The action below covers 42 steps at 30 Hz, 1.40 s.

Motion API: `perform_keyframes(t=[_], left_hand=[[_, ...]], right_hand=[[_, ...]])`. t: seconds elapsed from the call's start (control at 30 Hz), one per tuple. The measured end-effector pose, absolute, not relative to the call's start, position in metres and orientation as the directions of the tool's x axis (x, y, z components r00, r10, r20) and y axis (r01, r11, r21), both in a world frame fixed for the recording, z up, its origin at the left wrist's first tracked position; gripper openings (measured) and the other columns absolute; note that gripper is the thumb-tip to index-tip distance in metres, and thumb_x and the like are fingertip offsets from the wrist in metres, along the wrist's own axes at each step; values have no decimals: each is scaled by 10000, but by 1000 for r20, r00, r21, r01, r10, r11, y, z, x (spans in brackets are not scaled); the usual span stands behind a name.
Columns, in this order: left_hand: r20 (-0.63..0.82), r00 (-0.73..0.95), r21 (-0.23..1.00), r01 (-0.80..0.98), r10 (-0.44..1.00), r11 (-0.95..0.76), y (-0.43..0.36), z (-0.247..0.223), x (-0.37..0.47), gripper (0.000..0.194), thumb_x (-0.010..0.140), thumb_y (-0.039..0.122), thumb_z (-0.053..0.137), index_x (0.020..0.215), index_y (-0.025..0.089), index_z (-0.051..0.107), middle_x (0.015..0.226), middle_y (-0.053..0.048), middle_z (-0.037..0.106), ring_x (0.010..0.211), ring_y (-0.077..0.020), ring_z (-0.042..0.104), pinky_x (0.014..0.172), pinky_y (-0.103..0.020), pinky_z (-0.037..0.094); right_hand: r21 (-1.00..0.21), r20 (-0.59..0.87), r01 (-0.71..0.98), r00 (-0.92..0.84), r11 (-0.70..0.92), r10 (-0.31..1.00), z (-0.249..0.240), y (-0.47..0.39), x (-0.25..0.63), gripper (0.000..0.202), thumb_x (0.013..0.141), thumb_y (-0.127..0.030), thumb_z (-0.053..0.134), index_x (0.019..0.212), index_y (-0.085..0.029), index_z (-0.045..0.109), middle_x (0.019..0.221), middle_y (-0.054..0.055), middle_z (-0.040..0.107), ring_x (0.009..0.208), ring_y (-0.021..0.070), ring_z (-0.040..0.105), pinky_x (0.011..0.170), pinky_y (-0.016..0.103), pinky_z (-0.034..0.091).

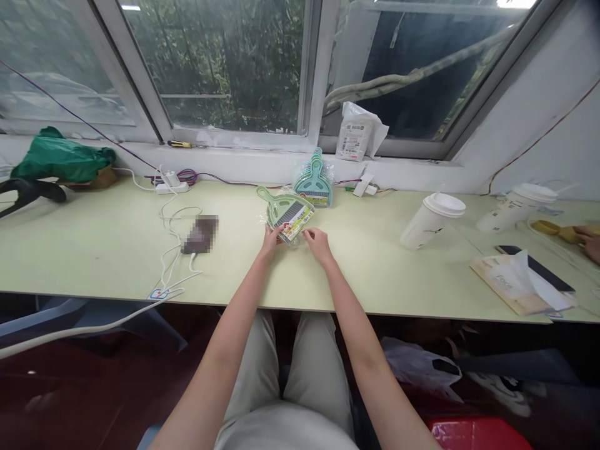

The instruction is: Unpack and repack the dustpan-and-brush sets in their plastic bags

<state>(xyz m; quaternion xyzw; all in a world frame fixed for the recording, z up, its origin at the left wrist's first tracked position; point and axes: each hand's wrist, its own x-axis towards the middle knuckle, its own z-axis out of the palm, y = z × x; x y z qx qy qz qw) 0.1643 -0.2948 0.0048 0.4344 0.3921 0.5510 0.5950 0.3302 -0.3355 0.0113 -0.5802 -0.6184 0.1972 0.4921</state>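
Note:
A small light-green dustpan (282, 204) with a grey-bristled brush and a printed label lies tilted just above the table, in a clear plastic wrapper (295, 242). My left hand (270, 242) is closed on its lower left edge, the thumb over the label. At the lower right corner, my right hand (319, 245) pinches at the edge of the wrapper; its fingertips are small and partly hidden. Right behind stands a nested stack of teal and green dustpans (313, 182), also wrapped in clear plastic, close to the wall.
Left lies a blurred dark phone (201, 234) on a white cable, before a power strip (171, 187). A white lidded cup (431, 222), a second cup (513, 206), paper packet (509, 284) and dark phone (539, 269) stand right. Another person's hand (588, 242) shows at the right edge.

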Motion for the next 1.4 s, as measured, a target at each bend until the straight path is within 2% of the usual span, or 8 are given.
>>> perform_keyframes(t=[0.17,0.4,0.77,0.93,1.03,1.13,1.27,1.4], left_hand=[[17,162,952,-303,987,34,-299,9,167,581,753,323,664,1267,255,400,1157,-61,619,865,-178,644,674,-292,538],[50,328,990,-141,943,-4,-309,19,170,553,747,486,676,1223,260,511,1186,-62,620,969,-223,622,673,-286,524],[57,-53,979,-195,997,-66,-270,6,143,527,726,656,581,859,148,621,742,-45,628,682,-158,608,571,-256,473],[69,-136,986,-142,988,-88,-263,12,138,482,738,610,580,839,141,622,846,-89,661,772,-182,630,624,-271,483],[227,-231,972,-13,946,-237,-263,31,129,512,774,574,563,1094,176,602,1130,-122,637,1012,-217,607,763,-310,492],[432,-132,880,276,892,-386,-258,57,119,601,718,506,662,1233,214,560,1238,-118,603,1150,-239,543,892,-338,451],[244,265,823,452,933,-344,-240,82,107,386,610,431,751,842,126,705,810,-107,700,834,-261,654,746,-337,495],[297,-61,911,318,953,-264,-216,93,75,310,746,398,647,852,108,624,803,-95,655,757,-182,636,693,-307,506]], right_hand=[[-992,122,51,184,115,975,-1,-322,338,362,773,-474,589,908,-144,656,887,68,690,731,158,636,752,312,489],[-853,125,-422,408,308,904,1,-321,347,493,612,-342,769,994,-207,488,939,32,678,913,150,642,883,320,506],[-920,98,-354,206,168,974,19,-333,344,544,589,-293,799,1072,-189,571,865,24,710,788,161,666,744,324,569],[-922,83,-361,164,138,983,18,-333,348,477,593,-273,791,1017,-178,595,813,21,714,747,159,672,733,323,570],[-916,101,-363,200,170,975,20,-333,351,469,601,-284,783,1019,-178,598,816,20,716,753,159,675,739,321,569],[-932,87,-337,148,133,985,24,-336,352,505,588,-289,796,1041,-177,603,804,18,717,764,164,676,747,329,569],[-951,77,-303,-34,63,996,26,-338,349,520,569,-247,805,1050,-168,623,809,25,718,785,170,677,769,337,567],[-898,74,-424,121,119,990,20,-335,363,467,563,-203,788,1001,-158,634,821,31,717,734,156,675,725,307,570]])
